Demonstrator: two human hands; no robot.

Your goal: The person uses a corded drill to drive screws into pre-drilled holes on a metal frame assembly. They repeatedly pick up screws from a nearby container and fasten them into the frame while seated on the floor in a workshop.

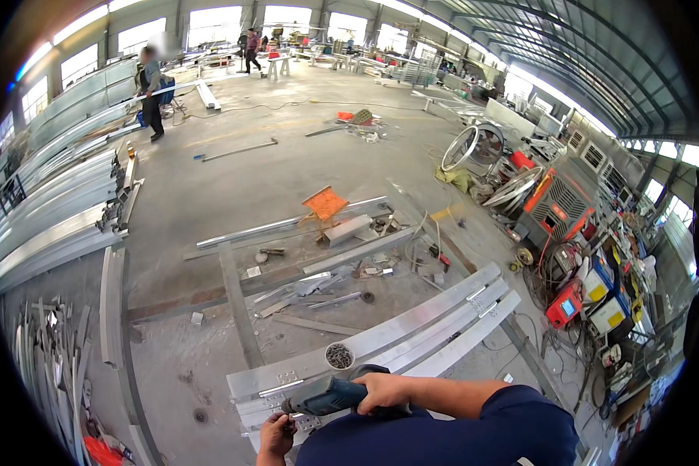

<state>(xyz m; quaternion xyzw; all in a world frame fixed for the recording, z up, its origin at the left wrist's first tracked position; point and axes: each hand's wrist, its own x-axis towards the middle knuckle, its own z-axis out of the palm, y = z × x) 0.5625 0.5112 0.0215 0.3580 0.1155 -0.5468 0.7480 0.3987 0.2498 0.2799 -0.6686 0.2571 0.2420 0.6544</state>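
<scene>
My right hand (382, 392) is wrapped round the handle of a dark blue-green power drill (328, 397), which points to the left over pale metal beams (396, 322). At the drill's tip my left hand (276, 436) has its fingers pinched together; whatever lies between them is too small to make out. Several small holes or fastener heads dot the beams close to the tip. A white cup (339, 356) full of small dark metal fasteners stands on the beam just beyond the drill.
An orange stool (325, 203) stands ahead among metal offcuts (318, 286). Long silver profiles (54, 198) are stacked at left. An orange-and-grey machine (559, 203), a red box (565, 305) and cables crowd the right. Two people, one person (151, 93) at far left, are in the hall.
</scene>
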